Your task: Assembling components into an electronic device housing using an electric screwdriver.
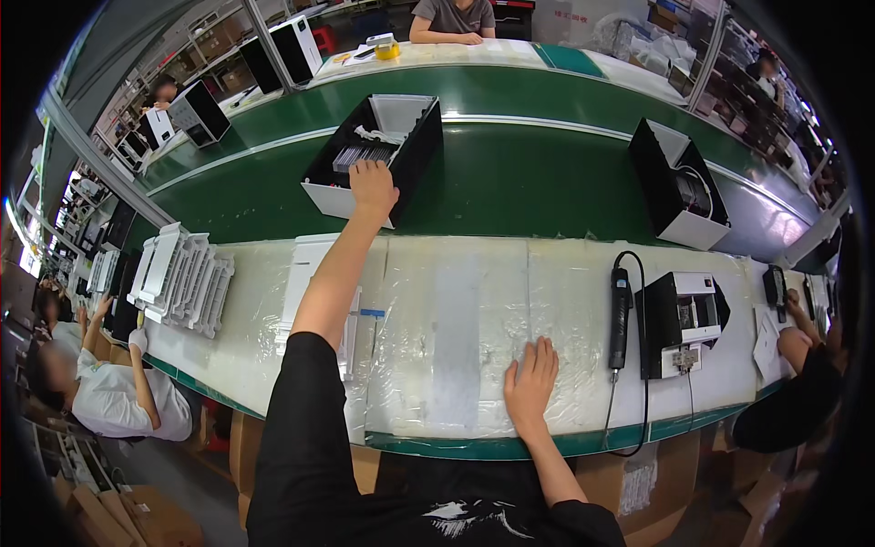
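My left hand [372, 189] reaches over the bench to an open black-and-white casing [419, 150] on the green conveyor. Its fingers hook over the near wall of the casing, partly hidden by the back of the hand. Inside lie a grey finned part [350, 157] and some white pieces. My right hand [531, 385] rests on the plastic-covered bench [456, 337], palm down, fingers stretched out and holding nothing. Beneath my left forearm, a flat white panel [310, 260] is partly covered by the arm.
An electric screwdriver [620, 319] with a cable and a black screw feeder [684, 314] stand to the right. Stacked white plastic frames [187, 278] are at the left. Another casing [674, 187] sits on the conveyor [519, 173]. People work on both sides and across.
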The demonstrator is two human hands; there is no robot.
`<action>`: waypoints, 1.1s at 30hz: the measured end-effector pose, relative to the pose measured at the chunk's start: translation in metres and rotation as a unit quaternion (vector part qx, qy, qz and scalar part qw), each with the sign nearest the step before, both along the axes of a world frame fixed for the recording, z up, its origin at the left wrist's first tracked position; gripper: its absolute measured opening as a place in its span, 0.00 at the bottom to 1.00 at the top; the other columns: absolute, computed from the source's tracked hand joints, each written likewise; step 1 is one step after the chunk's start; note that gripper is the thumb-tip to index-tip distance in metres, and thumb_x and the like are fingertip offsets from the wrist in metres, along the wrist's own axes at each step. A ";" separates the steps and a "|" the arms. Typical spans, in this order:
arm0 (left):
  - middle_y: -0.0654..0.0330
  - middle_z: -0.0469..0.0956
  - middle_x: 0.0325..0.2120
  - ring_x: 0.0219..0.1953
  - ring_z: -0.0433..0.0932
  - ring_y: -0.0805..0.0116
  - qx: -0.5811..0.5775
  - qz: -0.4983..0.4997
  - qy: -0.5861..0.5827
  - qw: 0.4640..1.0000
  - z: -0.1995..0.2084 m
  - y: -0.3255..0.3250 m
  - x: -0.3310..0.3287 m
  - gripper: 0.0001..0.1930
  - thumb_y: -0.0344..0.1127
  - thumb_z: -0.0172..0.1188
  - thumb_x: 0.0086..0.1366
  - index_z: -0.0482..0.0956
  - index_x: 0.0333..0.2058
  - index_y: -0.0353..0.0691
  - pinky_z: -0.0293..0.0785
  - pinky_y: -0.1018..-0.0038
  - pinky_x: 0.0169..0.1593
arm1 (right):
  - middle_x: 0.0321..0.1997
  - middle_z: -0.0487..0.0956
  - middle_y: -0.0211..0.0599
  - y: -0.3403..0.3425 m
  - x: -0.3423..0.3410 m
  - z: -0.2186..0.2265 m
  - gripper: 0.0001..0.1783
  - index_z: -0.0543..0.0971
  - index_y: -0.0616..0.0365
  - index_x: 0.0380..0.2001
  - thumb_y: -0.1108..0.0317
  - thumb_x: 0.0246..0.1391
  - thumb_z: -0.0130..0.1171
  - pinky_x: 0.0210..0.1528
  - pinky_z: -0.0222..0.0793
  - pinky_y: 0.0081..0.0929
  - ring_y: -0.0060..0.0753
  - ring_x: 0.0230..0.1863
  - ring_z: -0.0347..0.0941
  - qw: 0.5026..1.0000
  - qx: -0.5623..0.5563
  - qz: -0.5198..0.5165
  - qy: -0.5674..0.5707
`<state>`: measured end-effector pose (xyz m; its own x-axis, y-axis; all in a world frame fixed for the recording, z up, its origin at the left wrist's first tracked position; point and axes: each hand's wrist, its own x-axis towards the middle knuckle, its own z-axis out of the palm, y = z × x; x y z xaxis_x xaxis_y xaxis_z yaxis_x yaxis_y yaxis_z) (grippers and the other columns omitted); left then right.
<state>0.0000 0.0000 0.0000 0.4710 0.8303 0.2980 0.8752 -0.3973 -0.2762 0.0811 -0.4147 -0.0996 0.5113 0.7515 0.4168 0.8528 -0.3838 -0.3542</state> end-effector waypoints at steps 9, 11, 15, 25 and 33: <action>0.52 0.80 0.35 0.45 0.76 0.57 -0.052 -0.042 -0.007 0.998 0.031 0.021 0.013 0.23 0.53 0.67 0.46 0.82 0.33 0.40 0.69 0.64 0.49 | 0.56 0.65 0.59 0.015 -0.001 0.001 0.22 0.69 0.72 0.47 0.70 0.48 0.52 0.64 0.50 0.52 0.57 0.62 0.57 1.000 0.026 -0.006 0.012; 0.48 0.80 0.34 0.41 0.79 0.52 -0.121 -0.045 -0.027 0.991 0.056 0.008 0.018 0.24 0.54 0.66 0.44 0.82 0.32 0.39 0.75 0.63 0.44 | 0.56 0.65 0.59 0.016 -0.001 -0.001 0.22 0.69 0.72 0.46 0.70 0.48 0.52 0.64 0.50 0.52 0.57 0.62 0.56 1.000 0.022 0.000 0.016; 0.45 0.80 0.32 0.39 0.79 0.50 -0.146 -0.106 -0.050 0.982 0.094 -0.015 0.041 0.25 0.54 0.65 0.43 0.83 0.31 0.37 0.76 0.61 0.43 | 0.56 0.65 0.59 0.012 0.000 0.003 0.22 0.69 0.71 0.47 0.70 0.48 0.52 0.64 0.50 0.52 0.56 0.62 0.56 0.999 0.029 0.001 0.022; 0.46 0.80 0.24 0.33 0.80 0.48 -0.235 -0.178 -0.126 0.947 0.131 -0.178 0.054 0.23 0.51 0.64 0.44 0.81 0.25 0.32 0.75 0.62 0.39 | 0.65 0.61 0.49 0.025 0.042 0.043 0.29 0.63 0.66 0.60 0.58 0.61 0.46 0.67 0.46 0.32 0.42 0.66 0.55 0.861 0.197 0.103 0.458; 0.50 0.76 0.20 0.29 0.76 0.50 -0.206 -0.309 -0.200 0.907 0.059 -0.330 0.010 0.13 0.41 0.61 0.47 0.76 0.20 0.34 0.71 0.59 0.35 | 0.63 0.64 0.45 0.031 0.062 0.046 0.37 0.58 0.66 0.63 0.45 0.63 0.37 0.66 0.51 0.31 0.35 0.64 0.60 0.766 0.260 0.110 0.577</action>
<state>0.0102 -0.3303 0.0594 0.8073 0.5234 0.2724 0.4469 -0.8438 0.2970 0.1432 -0.3836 -0.0535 0.6495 0.7584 0.0543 -0.1199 0.1727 -0.9776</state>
